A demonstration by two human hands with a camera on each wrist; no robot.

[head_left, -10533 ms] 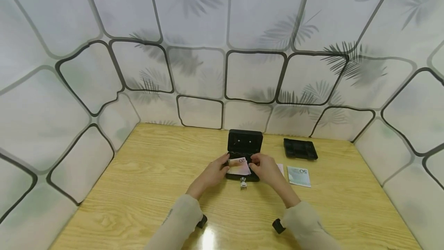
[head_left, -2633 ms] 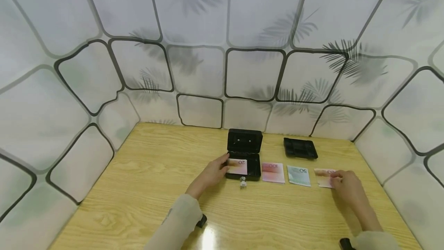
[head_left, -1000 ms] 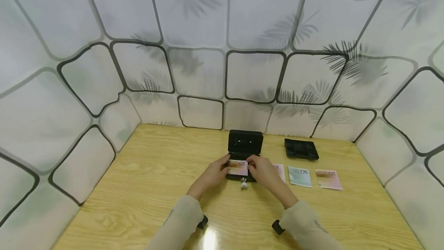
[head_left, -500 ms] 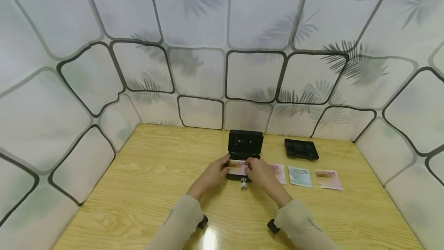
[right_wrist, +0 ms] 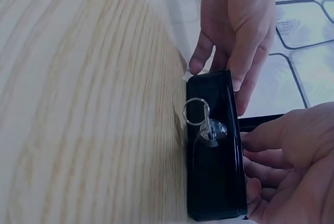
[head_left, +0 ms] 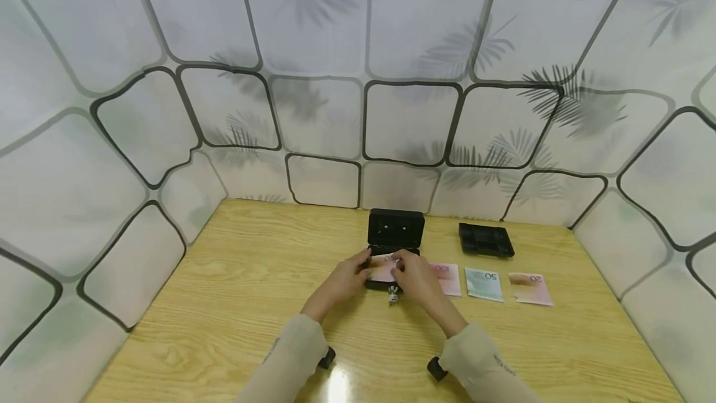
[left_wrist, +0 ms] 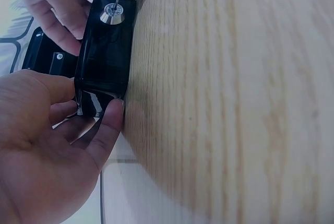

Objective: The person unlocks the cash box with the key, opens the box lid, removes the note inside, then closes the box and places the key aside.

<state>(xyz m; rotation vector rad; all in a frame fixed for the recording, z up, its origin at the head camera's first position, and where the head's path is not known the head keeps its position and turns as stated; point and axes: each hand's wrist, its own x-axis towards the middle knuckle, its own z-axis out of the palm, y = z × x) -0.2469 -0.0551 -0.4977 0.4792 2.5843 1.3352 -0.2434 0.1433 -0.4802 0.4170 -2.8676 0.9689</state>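
Observation:
A small black cash box [head_left: 396, 227] stands on the table with its lid raised. My left hand [head_left: 340, 282] grips the box's left end; the left wrist view shows its thumb [left_wrist: 110, 119] low on that side. Inside the box lies a pink-and-tan 20 banknote [head_left: 381, 268], one edge slightly lifted. My right hand [head_left: 419, 278] pinches that note's right edge, its fingertips partly hidden behind the box front [right_wrist: 214, 182] in the right wrist view. A key [right_wrist: 204, 113] with a ring sits in the front lock. Whether more notes lie beneath is hidden.
Right of the box lie a pink 100 banknote [head_left: 449, 282], a greenish 50 banknote [head_left: 484, 285] and a 20 banknote [head_left: 530, 289] in a row. Behind them sits a black compartment tray [head_left: 485, 241]. A patterned curtain [head_left: 408, 123] encloses the wooden table [head_left: 268, 247].
The right hand laid a 20 note at the row's right end, then came back to the box. Just now it has shifted slightly left, and the note in the box tilts up.

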